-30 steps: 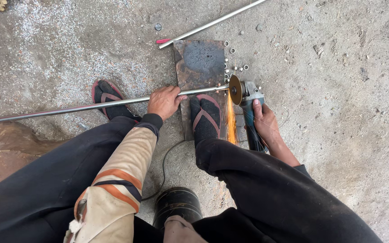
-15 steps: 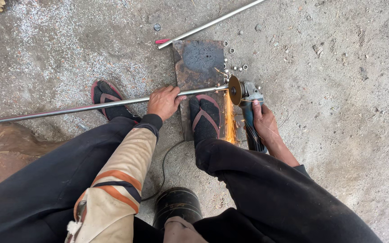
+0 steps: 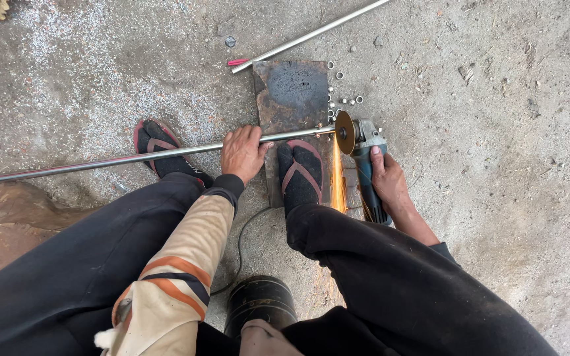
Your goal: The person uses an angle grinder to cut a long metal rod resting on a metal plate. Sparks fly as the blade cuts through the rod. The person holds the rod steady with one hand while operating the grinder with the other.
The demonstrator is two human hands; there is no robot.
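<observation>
My left hand [image 3: 242,153] presses down on a long thin steel rod [image 3: 100,161] that runs from the far left across a dark rusty metal plate [image 3: 291,92]. In my right hand [image 3: 388,179] is a blue-grey angle grinder [image 3: 366,165]. Its disc [image 3: 344,132] meets the rod's right end, and orange sparks [image 3: 336,181] stream back toward me. My right foot in a sandal [image 3: 301,173] stands on the plate beside the sparks. My left foot [image 3: 159,146] sits just behind the rod.
Several short cut metal rings [image 3: 344,99] lie on the concrete by the plate's right edge. A second rod [image 3: 311,34] with a red tip lies diagonally beyond the plate. A black cylinder [image 3: 260,303] stands between my legs, and the grinder's cord [image 3: 240,244] trails back.
The spark stream beside my right foot has grown longer and brighter. Hands, rod and grinder hold nearly the same place.
</observation>
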